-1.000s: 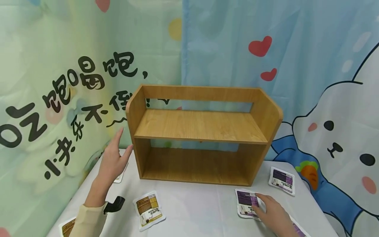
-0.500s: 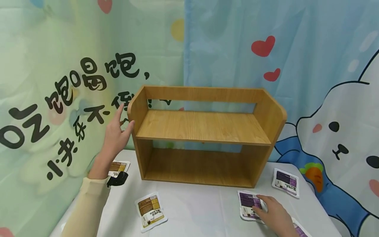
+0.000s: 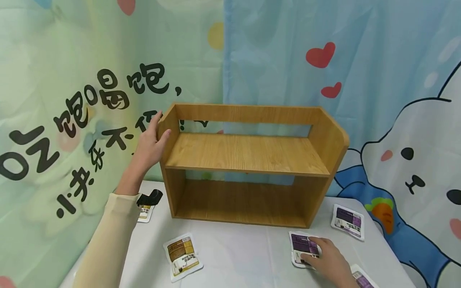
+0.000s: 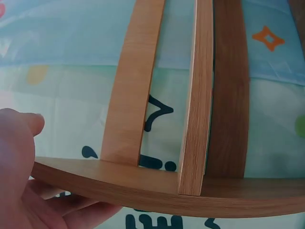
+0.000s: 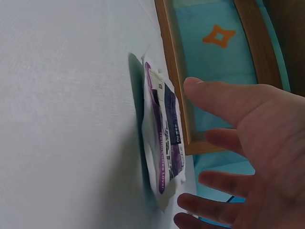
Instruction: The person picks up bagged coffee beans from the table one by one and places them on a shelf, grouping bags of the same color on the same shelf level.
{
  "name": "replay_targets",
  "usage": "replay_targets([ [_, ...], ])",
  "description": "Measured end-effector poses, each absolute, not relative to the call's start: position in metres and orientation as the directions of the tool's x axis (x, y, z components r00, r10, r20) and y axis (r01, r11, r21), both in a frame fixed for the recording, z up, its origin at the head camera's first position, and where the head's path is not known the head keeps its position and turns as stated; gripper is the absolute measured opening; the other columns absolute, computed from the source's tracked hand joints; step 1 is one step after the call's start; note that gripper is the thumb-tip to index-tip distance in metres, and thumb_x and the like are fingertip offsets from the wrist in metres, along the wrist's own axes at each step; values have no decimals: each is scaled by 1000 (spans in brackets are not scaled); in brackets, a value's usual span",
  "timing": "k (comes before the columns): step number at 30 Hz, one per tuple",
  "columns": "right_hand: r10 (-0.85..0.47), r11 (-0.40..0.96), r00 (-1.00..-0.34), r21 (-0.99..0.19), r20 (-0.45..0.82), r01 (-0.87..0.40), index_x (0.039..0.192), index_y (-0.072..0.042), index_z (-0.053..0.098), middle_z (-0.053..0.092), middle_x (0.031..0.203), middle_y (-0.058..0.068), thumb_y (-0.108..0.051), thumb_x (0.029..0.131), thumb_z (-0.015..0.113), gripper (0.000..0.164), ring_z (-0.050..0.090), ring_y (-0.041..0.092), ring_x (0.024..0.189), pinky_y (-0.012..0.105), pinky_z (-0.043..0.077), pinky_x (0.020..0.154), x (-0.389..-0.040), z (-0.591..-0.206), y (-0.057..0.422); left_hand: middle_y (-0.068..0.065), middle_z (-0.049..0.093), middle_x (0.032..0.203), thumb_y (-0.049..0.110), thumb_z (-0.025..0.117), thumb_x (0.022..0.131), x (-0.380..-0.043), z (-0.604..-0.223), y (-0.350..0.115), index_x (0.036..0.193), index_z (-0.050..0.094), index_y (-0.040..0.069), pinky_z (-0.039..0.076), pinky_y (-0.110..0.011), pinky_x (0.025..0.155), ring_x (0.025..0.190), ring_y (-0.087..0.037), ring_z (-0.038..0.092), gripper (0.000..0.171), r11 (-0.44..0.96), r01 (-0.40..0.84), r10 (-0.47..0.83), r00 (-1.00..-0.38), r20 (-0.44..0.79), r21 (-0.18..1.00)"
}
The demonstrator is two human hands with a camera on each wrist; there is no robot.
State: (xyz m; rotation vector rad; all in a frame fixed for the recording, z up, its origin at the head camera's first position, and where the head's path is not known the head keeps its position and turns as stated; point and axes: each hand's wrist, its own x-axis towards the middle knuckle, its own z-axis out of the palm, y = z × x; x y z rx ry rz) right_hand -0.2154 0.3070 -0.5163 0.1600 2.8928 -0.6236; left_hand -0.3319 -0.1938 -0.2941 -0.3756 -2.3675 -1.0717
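Note:
A two-tier wooden shelf (image 3: 248,151) stands on the white table. My left hand (image 3: 150,145) is at the shelf's left side panel. In the left wrist view, that panel (image 4: 143,183) lies between the raised thumb and the fingers on its outer side; the thumb looks apart from the wood, while finger contact cannot be told. A white-and-purple pouch (image 3: 300,245) lies before the shelf's right front corner. Over its right part hangs my right hand (image 3: 329,258). The right wrist view shows this hand (image 5: 262,133) with fingers spread, apart from the pouch (image 5: 164,131).
Another purple pouch (image 3: 347,222) lies right of the shelf, and one more (image 3: 363,278) is partly hidden beside my right wrist. A brown-and-yellow pouch (image 3: 183,257) lies front left; a second (image 3: 145,213) sits under my left wrist. Printed curtains (image 3: 266,56) hang close behind.
My left hand has moved up and right, from beside the shelf to its left side panel. The right hand has stayed over the purple pouch, shifting only slightly.

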Motion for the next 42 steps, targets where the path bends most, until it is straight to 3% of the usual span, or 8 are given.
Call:
replay_targets([
  [9, 114, 886, -965, -415, -237, 206, 134, 6, 50, 42, 126, 41, -64, 70, 74, 98, 46, 53, 110, 66, 38, 89, -209, -525, 304, -20, 46, 143, 33, 46, 103, -344, -295, -196, 155, 24, 20, 39, -55, 98, 119, -39, 53, 58, 674, 416, 46, -848, 527, 611],
  [14, 126, 888, -969, -411, -212, 206, 135, 5, 49, 43, 124, 41, -70, 69, 71, 102, 49, 53, 107, 65, 40, 87, -209, -530, 302, -20, 53, 135, 33, 44, 104, -348, -295, -197, 151, 35, 17, 47, -52, 88, 107, -36, 59, 51, 680, 388, 26, -861, 508, 622],
  [21, 159, 880, -974, -425, -158, 213, 135, 6, 47, 43, 121, 42, -64, 68, 77, 102, 48, 54, 107, 64, 40, 89, -211, -540, 302, -18, 57, 131, 34, 43, 104, -346, -293, -195, 147, 44, 15, 49, -46, 82, 97, -30, 60, 47, 699, 347, -10, -869, 494, 625],
  [24, 152, 868, -982, -460, -109, 186, 135, 8, 47, 43, 120, 43, -58, 69, 80, 99, 46, 55, 109, 65, 38, 90, -215, -542, 303, -17, 64, 113, 34, 41, 104, -346, -292, -195, 146, 46, 16, 48, -42, 70, 79, -28, 59, 46, 712, 340, -38, -855, 517, 615],
  [27, 120, 858, -991, -497, -59, 133, 134, 10, 46, 46, 117, 42, -53, 69, 82, 97, 47, 54, 109, 64, 38, 90, -219, -541, 304, -15, 60, 87, 34, 40, 104, -346, -291, -195, 146, 47, 18, 42, -38, 58, 61, -26, 51, 45, 733, 325, -71, -838, 541, 598],
  [31, 106, 836, -993, -537, -50, 116, 134, 8, 47, 49, 120, 41, -51, 69, 83, 95, 47, 55, 110, 64, 39, 89, -219, -540, 305, -12, 56, 79, 33, 40, 104, -346, -294, -193, 145, 48, 18, 39, -36, 55, 56, -24, 47, 44, 748, 311, -94, -825, 557, 586],
  [36, 122, 789, -992, -602, -42, 123, 136, 3, 48, 46, 131, 38, -44, 71, 84, 88, 45, 55, 117, 63, 36, 94, -214, -543, 305, -14, 60, 83, 33, 39, 104, -348, -298, -190, 143, 50, 17, 39, -37, 56, 57, -25, 48, 44, 736, 334, -98, -809, 580, 589],
  [42, 128, 732, -991, -677, 30, 74, 134, 1, 51, 48, 132, 35, -35, 71, 86, 81, 47, 51, 118, 59, 36, 97, -214, -543, 300, -16, 66, 107, 34, 38, 105, -349, -298, -190, 143, 50, 17, 40, -38, 60, 64, -27, 51, 44, 740, 326, -122, -795, 594, 588],
])
